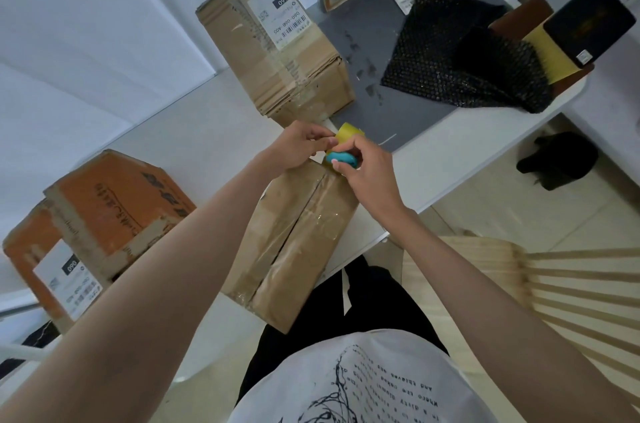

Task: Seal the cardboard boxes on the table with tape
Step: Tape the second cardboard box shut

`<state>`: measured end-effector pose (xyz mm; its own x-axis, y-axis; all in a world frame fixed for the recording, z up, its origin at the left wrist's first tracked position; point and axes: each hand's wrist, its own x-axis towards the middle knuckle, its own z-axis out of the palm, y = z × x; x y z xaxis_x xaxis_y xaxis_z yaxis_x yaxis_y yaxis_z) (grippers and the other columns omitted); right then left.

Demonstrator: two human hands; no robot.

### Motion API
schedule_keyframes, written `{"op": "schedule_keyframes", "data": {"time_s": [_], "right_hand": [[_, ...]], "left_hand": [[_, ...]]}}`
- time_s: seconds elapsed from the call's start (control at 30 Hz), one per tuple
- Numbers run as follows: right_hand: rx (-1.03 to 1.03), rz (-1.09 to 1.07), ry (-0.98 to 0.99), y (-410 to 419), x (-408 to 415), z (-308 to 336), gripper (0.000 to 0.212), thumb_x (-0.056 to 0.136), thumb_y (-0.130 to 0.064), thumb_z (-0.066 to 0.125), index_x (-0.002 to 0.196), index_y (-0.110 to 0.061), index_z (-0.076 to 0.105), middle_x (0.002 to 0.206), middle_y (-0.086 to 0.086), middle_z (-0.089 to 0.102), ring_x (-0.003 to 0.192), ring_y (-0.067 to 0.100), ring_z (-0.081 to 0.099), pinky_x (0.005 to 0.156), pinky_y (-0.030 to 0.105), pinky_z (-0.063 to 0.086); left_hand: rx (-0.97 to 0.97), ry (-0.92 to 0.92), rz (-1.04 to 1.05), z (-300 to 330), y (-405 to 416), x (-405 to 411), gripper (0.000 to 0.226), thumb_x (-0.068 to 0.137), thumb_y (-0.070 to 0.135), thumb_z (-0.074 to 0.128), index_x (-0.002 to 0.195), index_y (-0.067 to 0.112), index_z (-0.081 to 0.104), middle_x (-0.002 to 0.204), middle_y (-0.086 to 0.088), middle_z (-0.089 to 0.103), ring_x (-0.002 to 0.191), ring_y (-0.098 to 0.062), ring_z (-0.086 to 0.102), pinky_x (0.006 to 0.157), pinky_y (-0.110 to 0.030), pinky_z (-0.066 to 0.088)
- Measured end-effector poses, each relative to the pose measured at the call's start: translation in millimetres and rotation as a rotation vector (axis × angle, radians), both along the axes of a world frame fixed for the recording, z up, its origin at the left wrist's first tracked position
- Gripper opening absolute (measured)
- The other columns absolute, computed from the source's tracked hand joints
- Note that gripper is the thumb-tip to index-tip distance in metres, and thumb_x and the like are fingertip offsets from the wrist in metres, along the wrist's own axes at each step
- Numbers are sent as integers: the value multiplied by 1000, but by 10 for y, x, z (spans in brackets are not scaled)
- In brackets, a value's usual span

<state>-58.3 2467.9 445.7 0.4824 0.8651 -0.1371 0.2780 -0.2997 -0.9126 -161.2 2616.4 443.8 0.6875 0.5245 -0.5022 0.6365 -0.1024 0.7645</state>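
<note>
A plain cardboard box (294, 242) lay on the white table (450, 145) at its near edge, its centre seam running away from the person and shiny clear tape across the flaps. At its far end both hands met: the left hand (298, 148) pinched the yellow tape roll (348, 134) with thumb and fingertips, while the right hand (367, 176) curled its fingers around a small blue cutter (341, 159) just beside the roll. Beyond them stood a taped brown box (277, 51) with a white label (278, 15) reading "060". To the left sat an orange box (110, 211), also labelled "060"; its printed lettering was too skewed to read. On a grey mat (391, 103) lay black bubble wrap (460, 65), with a black and yellow case (581, 31) at its right
</note>
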Motion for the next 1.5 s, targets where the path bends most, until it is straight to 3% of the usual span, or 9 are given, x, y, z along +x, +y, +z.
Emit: {"op": "schedule_keyframes", "data": {"time_s": [0.2,0.5,0.73,0.93,1.07,1.13,1.23,1.37,1.5], "right_hand": [[-9,39,-78,39,-38,-33,12,88,-10,76,95,-12,67,97,-3,68,92,11,63,83,34,55],[-43,106,-156,4,35,-23,16,87,-5,75,98,-16,72,104,-1,66,97,12,60,87,29,51],[-238,117,-226,-231,245,-114,18,87,-4,73,95,-19,71,103,3,65,95,18,59,84,30,49],[-304,-70,31,-348,293,-210,27,87,-5,71,99,-16,49,97,1,56,86,15,57,67,18,45],[-231,-118,218,-215,170,-151,20,86,-11,66,103,-20,63,101,-1,60,85,13,57,74,28,49],[-266,-83,355,-99,151,-122,8,86,-26,74,93,-21,73,90,-10,65,69,5,58,65,24,50],[-379,42,394,73,169,-145,41,76,-50,84,87,-11,76,79,-6,64,60,2,54,60,22,45],[-473,131,433,188,155,-198,52,72,-51,87,90,-4,74,76,-3,63,66,9,56,66,27,44],[-496,155,513,231,183,-237,35,73,-44,88,84,-15,73,73,-4,61,64,10,52,66,27,43]], "left_hand": [[56,-15,13,-44,-16,-22,22,101,22,61,114,13,76,109,-3,74,104,-16,62,95,-32,47],[213,-40,-71,-125,-54,-13,22,102,25,60,112,13,75,99,6,70,79,2,56,72,-12,36],[232,-4,-15,-217,-60,-67,24,99,29,65,111,11,75,106,5,70,91,-7,56,70,-1,35],[204,-2,64,-193,-67,-56,19,99,26,66,104,11,76,80,16,64,66,15,53,62,-2,36],[234,18,158,-197,-104,-27,17,99,25,65,102,11,74,80,7,63,66,-2,54,75,-29,48],[229,2,221,-186,-123,-28,13,99,23,64,97,13,71,81,5,62,73,-16,55,82,-39,50],[239,-14,291,-183,-161,-31,11,100,22,62,92,16,66,80,7,60,75,-22,55,84,-48,52],[348,21,323,-208,-241,-17,11,103,28,55,97,21,62,89,7,62,82,-24,61,79,-45,53],[472,57,355,-269,-310,2,15,104,32,49,105,22,61,105,7,64,89,-20,57,72,-37,42]]}}
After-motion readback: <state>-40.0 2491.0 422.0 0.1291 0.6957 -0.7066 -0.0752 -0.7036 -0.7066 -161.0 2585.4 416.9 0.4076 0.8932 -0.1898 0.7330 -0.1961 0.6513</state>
